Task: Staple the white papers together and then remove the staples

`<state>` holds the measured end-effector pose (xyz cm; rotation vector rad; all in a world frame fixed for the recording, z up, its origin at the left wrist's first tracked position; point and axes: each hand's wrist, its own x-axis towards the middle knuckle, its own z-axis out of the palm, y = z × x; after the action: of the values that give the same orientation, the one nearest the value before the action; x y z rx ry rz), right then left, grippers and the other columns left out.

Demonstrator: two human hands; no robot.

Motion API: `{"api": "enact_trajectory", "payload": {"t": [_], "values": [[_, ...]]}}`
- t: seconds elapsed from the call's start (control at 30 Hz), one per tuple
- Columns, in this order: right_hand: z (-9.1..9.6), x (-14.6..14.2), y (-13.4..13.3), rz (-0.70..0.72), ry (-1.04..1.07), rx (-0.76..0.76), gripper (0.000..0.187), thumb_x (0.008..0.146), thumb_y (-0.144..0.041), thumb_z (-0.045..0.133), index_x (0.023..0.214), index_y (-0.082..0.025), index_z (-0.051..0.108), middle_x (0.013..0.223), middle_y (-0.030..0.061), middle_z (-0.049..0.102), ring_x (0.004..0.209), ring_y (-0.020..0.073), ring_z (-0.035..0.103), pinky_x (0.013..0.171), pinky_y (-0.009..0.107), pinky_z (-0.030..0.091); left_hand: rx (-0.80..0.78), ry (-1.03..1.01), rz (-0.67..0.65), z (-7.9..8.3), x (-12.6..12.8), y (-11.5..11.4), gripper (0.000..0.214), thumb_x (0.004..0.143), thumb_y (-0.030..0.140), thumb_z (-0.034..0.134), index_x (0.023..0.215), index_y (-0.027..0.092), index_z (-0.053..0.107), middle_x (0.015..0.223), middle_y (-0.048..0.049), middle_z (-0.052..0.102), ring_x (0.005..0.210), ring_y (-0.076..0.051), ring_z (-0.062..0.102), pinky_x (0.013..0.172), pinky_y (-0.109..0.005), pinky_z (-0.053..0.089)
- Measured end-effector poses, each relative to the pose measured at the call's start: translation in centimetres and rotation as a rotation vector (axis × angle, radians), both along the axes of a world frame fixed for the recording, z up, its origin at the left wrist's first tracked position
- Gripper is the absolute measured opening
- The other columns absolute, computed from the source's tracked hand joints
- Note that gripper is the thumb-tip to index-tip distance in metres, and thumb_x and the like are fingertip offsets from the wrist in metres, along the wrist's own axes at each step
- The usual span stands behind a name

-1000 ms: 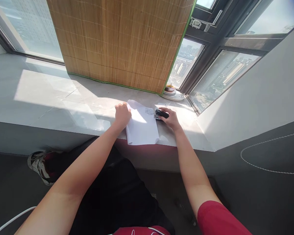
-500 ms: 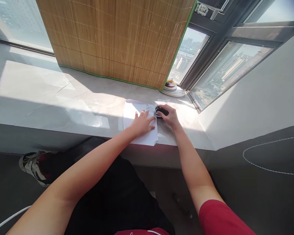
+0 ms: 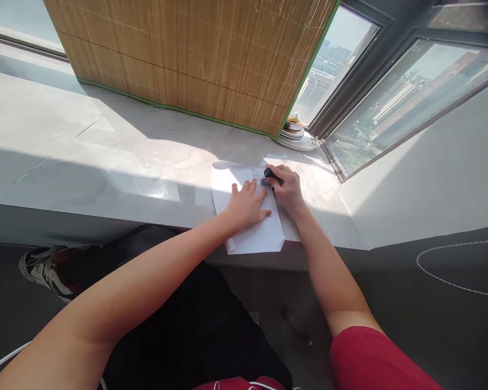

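paper (image 3: 250,238) under left hand (image 3: 247,205), stapler (image 3: 273,177) in right hand (image 3: 288,189)

The paper (image 3: 252,238) is white with a small patch of grey print; the stapler (image 3: 273,177) is black. The bamboo blind (image 3: 195,54) is tan, finely striped and edged in green. The sill (image 3: 65,135) is pale grey, the sleeve (image 3: 370,363) red, the trousers (image 3: 187,336) black, and the shoe (image 3: 44,265) white, black and dark red.

The dark print on the paper (image 3: 250,238) is too small to read.
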<state>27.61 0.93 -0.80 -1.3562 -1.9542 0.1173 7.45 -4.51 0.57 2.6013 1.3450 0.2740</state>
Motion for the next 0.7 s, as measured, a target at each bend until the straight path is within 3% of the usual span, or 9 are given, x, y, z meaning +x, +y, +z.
{"api": "enact_trajectory", "payload": {"t": [0.23, 0.7], "values": [[0.16, -0.2, -0.2, -0.05, -0.148, -0.003, 0.044, 0.095, -0.02, 0.059, 0.134, -0.029, 0.078, 0.116, 0.0086, 0.077, 0.11, 0.0299, 0.068, 0.102, 0.051, 0.046, -0.019, 0.009, -0.004, -0.08, -0.11, 0.27, 0.077, 0.102, 0.065, 0.056, 0.166, 0.023, 0.047, 0.179, -0.0192, 0.03, 0.159, -0.045, 0.031, 0.127, -0.069, 0.024], [0.61, -0.85, -0.56, -0.082, -0.163, -0.038, 0.042, 0.097, -0.025, 0.057, 0.132, -0.028, 0.077, 0.117, 0.0099, 0.076, 0.111, 0.0312, 0.065, 0.101, 0.051, 0.043, -0.028, 0.022, -0.013, 0.62, -0.02, 0.11, 0.076, 0.103, 0.062, 0.057, 0.165, 0.019, 0.047, 0.178, -0.0223, 0.03, 0.158, -0.045, 0.033, 0.126, -0.07, 0.025]]}}
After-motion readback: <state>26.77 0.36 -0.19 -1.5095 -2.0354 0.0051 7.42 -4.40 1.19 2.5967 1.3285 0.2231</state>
